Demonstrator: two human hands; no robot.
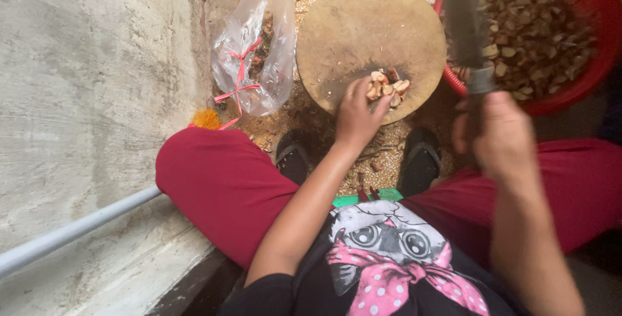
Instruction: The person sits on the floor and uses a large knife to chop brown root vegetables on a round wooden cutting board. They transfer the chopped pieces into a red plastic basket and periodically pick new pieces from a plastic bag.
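A round wooden chopping block [363, 24] stands on the floor between my feet. My left hand [357, 114] rests on its near edge, fingers around a small pile of cut brown pieces [387, 87]. My right hand [499, 136] is raised to the right of the block, shut on the handle of a large cleaver [466, 18] whose dark blade points up and away, blurred.
A red plastic basket [602, 37] full of brown chopped pieces sits at the right. A clear plastic bag [256, 44] with pink ties lies left of the block. A concrete wall [91, 96] and a metal pipe [71, 228] run along the left. Scraps litter the floor.
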